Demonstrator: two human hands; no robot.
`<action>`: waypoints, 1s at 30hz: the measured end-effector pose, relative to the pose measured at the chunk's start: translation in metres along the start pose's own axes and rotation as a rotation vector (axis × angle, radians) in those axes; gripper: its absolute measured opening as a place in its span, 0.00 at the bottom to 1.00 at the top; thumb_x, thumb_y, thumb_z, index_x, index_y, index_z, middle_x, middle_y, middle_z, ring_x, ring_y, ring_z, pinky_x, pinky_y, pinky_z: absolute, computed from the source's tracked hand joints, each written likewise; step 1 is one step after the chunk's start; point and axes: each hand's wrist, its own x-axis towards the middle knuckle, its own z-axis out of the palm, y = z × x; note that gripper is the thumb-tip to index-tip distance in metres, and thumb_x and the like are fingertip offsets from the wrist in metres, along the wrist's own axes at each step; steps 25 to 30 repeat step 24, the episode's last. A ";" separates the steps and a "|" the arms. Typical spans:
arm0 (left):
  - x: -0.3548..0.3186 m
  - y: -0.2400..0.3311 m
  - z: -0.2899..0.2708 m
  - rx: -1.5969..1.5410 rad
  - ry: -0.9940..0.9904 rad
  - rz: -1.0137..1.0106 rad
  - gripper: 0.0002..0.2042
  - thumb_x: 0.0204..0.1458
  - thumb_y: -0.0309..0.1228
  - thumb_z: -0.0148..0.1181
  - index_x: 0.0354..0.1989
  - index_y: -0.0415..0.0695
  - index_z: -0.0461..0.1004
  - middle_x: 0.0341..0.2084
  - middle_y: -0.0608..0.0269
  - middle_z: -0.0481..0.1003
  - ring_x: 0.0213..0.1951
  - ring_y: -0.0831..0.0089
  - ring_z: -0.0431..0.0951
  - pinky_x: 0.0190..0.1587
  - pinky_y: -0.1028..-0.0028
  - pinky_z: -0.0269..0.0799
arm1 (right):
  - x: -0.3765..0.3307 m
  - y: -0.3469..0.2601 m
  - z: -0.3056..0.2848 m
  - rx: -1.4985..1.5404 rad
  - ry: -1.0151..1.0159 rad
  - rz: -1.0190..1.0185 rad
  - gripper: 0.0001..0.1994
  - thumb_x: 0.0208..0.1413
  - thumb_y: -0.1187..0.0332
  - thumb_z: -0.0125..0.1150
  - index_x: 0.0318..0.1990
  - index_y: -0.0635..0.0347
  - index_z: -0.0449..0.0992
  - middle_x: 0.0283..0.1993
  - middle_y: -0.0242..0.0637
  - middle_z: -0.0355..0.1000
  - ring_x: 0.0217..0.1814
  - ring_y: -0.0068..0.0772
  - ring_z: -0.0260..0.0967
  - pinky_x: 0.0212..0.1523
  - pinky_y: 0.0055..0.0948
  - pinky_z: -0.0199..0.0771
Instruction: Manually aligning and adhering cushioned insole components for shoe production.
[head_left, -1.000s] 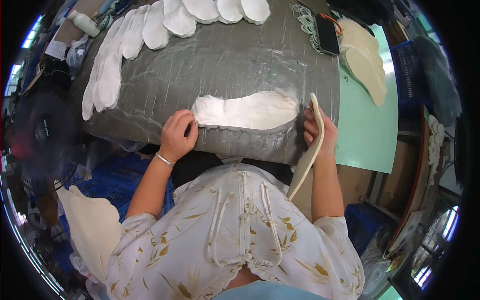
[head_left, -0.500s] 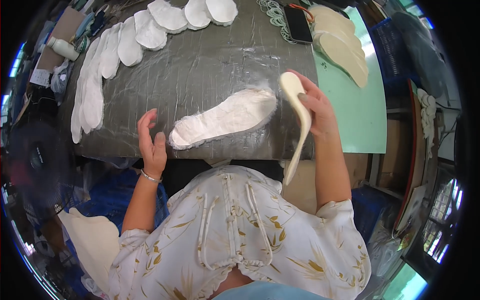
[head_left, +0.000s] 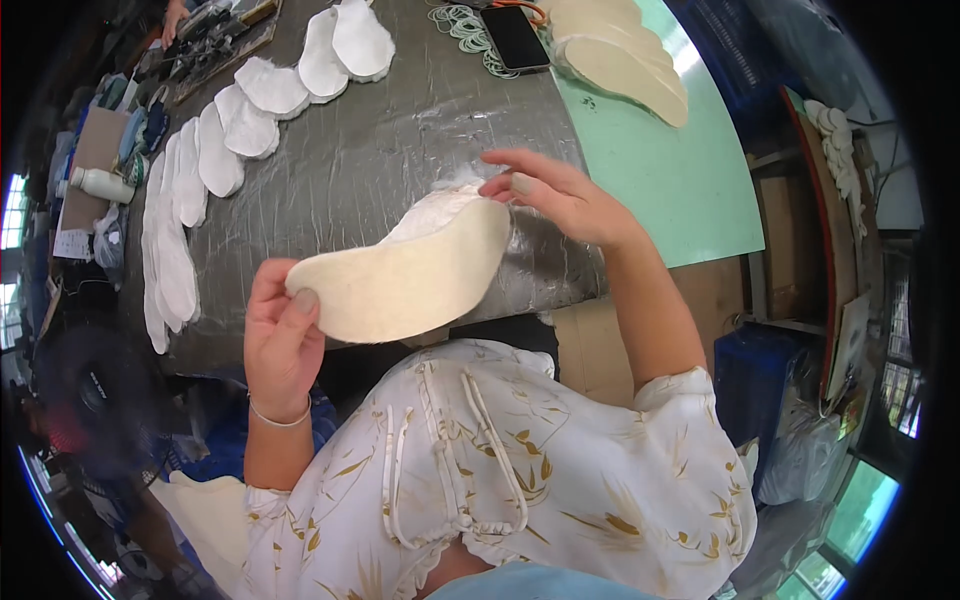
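Observation:
A smooth cream insole (head_left: 405, 270) hangs slantwise over the front edge of the work table, with its narrower end pinched between the thumb and fingers of my left hand (head_left: 283, 345). Partly covered by it, a white fluffy insole (head_left: 432, 213) lies on the table, only its upper part showing. My right hand (head_left: 575, 203) hovers at the wide end of the cream insole, thumb and fingers apart. Some of its fingertips are close to the insole's upper edge; whether they touch it I cannot tell.
White fluffy insoles (head_left: 240, 120) curve in a row along the table's (head_left: 350, 135) left and far side. Cream insoles (head_left: 625, 75) overlap on a green board (head_left: 670, 190) at the right. A phone (head_left: 515, 40) lies beside looped cords (head_left: 462, 30). A fan (head_left: 95, 390) stands left.
The cream insole has passed from my right hand to my left and now lies across the white one. My right hand has let go and moved left. The view has turned slightly.

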 end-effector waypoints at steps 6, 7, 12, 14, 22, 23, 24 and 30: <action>-0.013 -0.008 -0.033 -0.117 -0.055 0.042 0.10 0.61 0.27 0.53 0.49 0.42 0.64 0.45 0.60 0.75 0.50 0.69 0.75 0.56 0.65 0.70 | -0.031 0.035 0.038 0.502 0.184 0.462 0.29 0.68 0.52 0.42 0.64 0.69 0.60 0.55 0.44 0.72 0.47 0.30 0.73 0.46 0.28 0.76; -0.016 -0.007 -0.035 -0.142 -0.009 0.020 0.09 0.61 0.27 0.53 0.47 0.44 0.63 0.45 0.60 0.75 0.51 0.67 0.75 0.57 0.62 0.70 | -0.032 0.040 0.045 0.536 0.209 0.451 0.28 0.67 0.51 0.45 0.62 0.68 0.63 0.54 0.42 0.72 0.44 0.27 0.73 0.42 0.26 0.76; -0.028 -0.002 -0.017 -0.185 0.092 0.046 0.09 0.59 0.28 0.57 0.40 0.46 0.61 0.34 0.61 0.73 0.41 0.71 0.76 0.48 0.67 0.74 | -0.031 0.041 0.065 0.534 0.302 0.401 0.20 0.64 0.53 0.54 0.47 0.65 0.75 0.42 0.32 0.75 0.31 0.15 0.68 0.28 0.17 0.69; -0.032 0.000 -0.017 -0.189 0.098 0.018 0.10 0.59 0.29 0.58 0.40 0.46 0.61 0.33 0.62 0.72 0.39 0.73 0.75 0.46 0.68 0.74 | -0.031 0.043 0.066 0.608 0.294 0.359 0.16 0.63 0.58 0.56 0.42 0.64 0.77 0.37 0.30 0.75 0.29 0.14 0.67 0.27 0.16 0.69; -0.050 -0.010 -0.054 0.079 0.174 -0.044 0.09 0.55 0.28 0.62 0.40 0.38 0.71 0.45 0.53 0.70 0.39 0.64 0.78 0.40 0.70 0.80 | -0.042 0.047 0.061 0.821 0.434 0.312 0.09 0.59 0.70 0.62 0.43 0.66 0.79 0.33 0.33 0.76 0.33 0.18 0.71 0.32 0.17 0.72; -0.056 -0.016 -0.069 0.184 0.201 -0.023 0.11 0.55 0.29 0.63 0.44 0.38 0.75 0.52 0.52 0.67 0.46 0.60 0.78 0.43 0.69 0.80 | -0.044 0.050 0.060 0.784 0.448 0.313 0.09 0.58 0.70 0.63 0.43 0.67 0.79 0.34 0.34 0.76 0.33 0.18 0.71 0.32 0.17 0.72; -0.066 -0.019 -0.095 0.254 0.201 -0.067 0.13 0.55 0.29 0.62 0.47 0.39 0.74 0.54 0.52 0.66 0.52 0.59 0.76 0.46 0.69 0.79 | -0.045 0.054 0.058 0.778 0.445 0.327 0.08 0.59 0.72 0.61 0.44 0.64 0.78 0.33 0.36 0.76 0.32 0.22 0.73 0.34 0.19 0.74; -0.066 -0.019 -0.095 0.254 0.201 -0.067 0.13 0.55 0.29 0.62 0.47 0.39 0.74 0.54 0.52 0.66 0.52 0.59 0.76 0.46 0.69 0.79 | -0.045 0.054 0.058 0.778 0.445 0.327 0.08 0.59 0.72 0.61 0.44 0.64 0.78 0.33 0.36 0.76 0.32 0.22 0.73 0.34 0.19 0.74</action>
